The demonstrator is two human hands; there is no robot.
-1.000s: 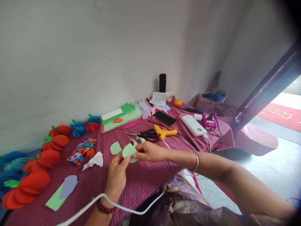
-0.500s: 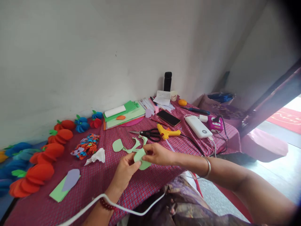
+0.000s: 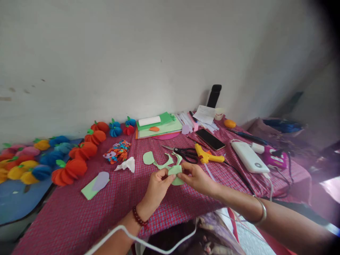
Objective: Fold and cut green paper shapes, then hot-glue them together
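Observation:
Both hands meet over the checked tablecloth, pinching a light green paper cutout (image 3: 175, 170) that is bent between them. My left hand (image 3: 158, 185) grips its left side with thumb and fingers. My right hand (image 3: 198, 178) pinches the right side. Green paper scraps (image 3: 165, 164) lie just beyond the fingers, with another green cutout (image 3: 148, 158) to their left. Black scissors (image 3: 186, 153) and a yellow glue gun (image 3: 207, 155) rest behind my right hand. A stack of green paper strips (image 3: 90, 189), topped by a lilac cutout (image 3: 101, 181), lies to the left.
Red and orange paper pumpkins (image 3: 69, 171) line the left side, beside a pile of colourful scraps (image 3: 118, 152) and a crumpled white tissue (image 3: 126, 164). Behind are paper sheets (image 3: 170, 131) and a phone (image 3: 210, 139). A white power bank (image 3: 249, 156) and purple socket box (image 3: 275, 158) stand right.
The view has swung left, so the table things appear farther right. Between my hands, the green cutout has been turned and bent; both hands still hold it.

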